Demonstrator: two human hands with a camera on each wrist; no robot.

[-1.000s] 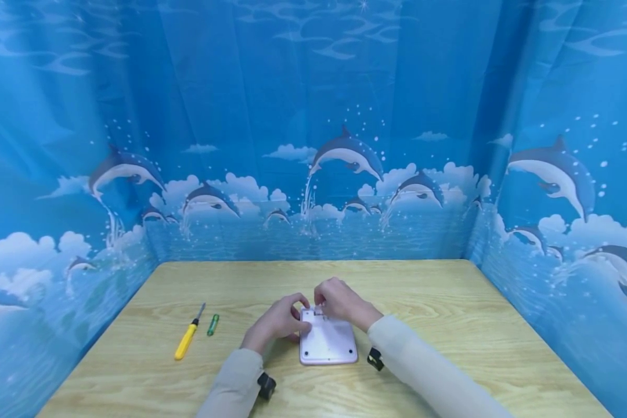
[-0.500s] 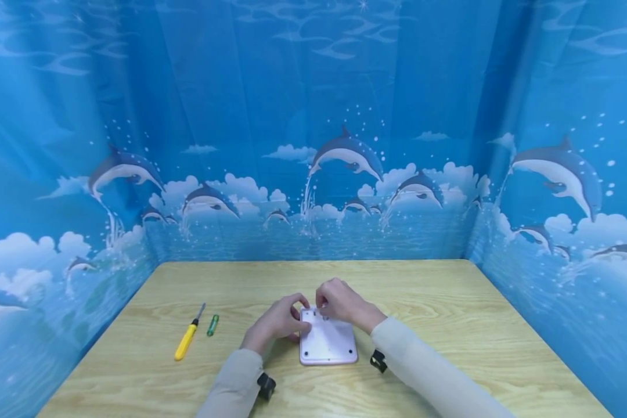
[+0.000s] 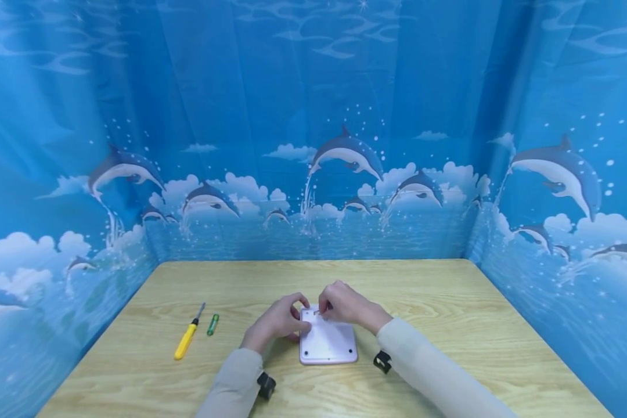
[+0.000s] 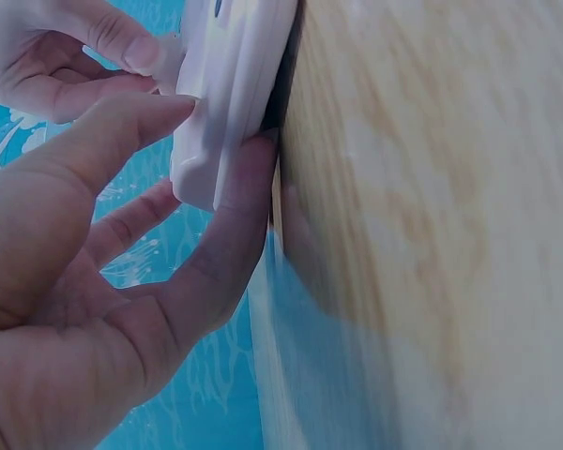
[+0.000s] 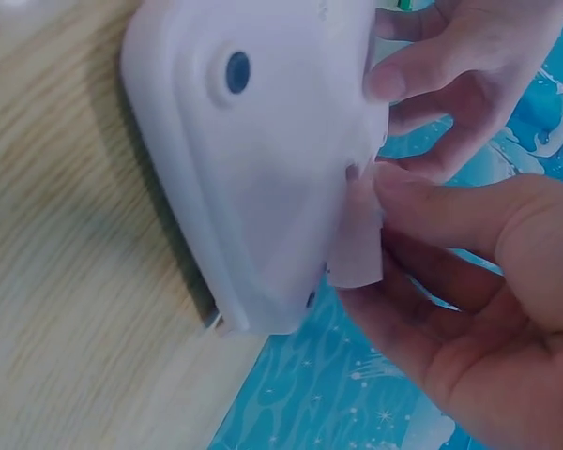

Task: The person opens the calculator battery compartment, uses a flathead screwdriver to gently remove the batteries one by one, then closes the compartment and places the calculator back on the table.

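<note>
A flat, pale pink device (image 3: 328, 342), calculator-like, lies with its back up on the table, dark round feet at its near corners. My left hand (image 3: 277, 320) grips its left edge, with the thumb on top and fingers curled beneath, as the left wrist view shows. Over the far end of the device, my right hand (image 3: 347, 303) pinches a small pale cover (image 5: 358, 246) between thumb and fingers. In the right wrist view this cover stands out at an angle from the device's back, beside a small notch. The right fingers hide part of the device's far end.
On the left of the wooden table (image 3: 418, 290) lie a screwdriver (image 3: 186, 339) with a yellow handle and a small green battery (image 3: 212, 325). A blue curtain (image 3: 271, 87) printed with dolphins surrounds the table's back and sides.
My right hand has shifted slightly to the right and toward me over the device's far end. The left hand and the device have stayed in place.
</note>
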